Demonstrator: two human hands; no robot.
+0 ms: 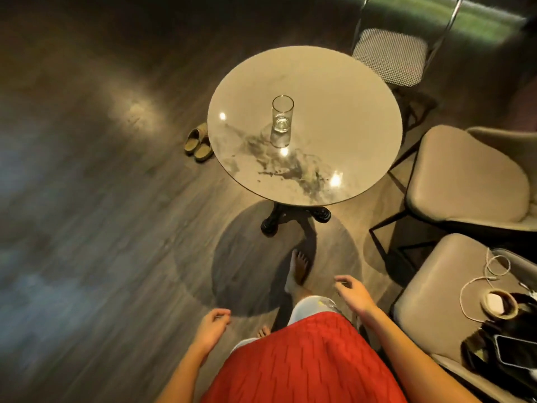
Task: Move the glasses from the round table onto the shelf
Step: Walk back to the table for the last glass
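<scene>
One glass [282,121] stands upright on the round table [348,117]. Both hands, left [211,323] and right [353,293], hang loosely curled and empty, well short of it.

The person wears a red top [305,365] with a ribbed knit texture, its surface broken by short dark dashes in rows. Below its hem shows a pale, whitish garment [311,308] with a small yellow mark on it. Both forearms are bare, with no sleeves reaching them, and no watch or rings can be made out on the left hand [212,327] or the right hand [353,293]. The feet [299,266] are bare too.
</scene>
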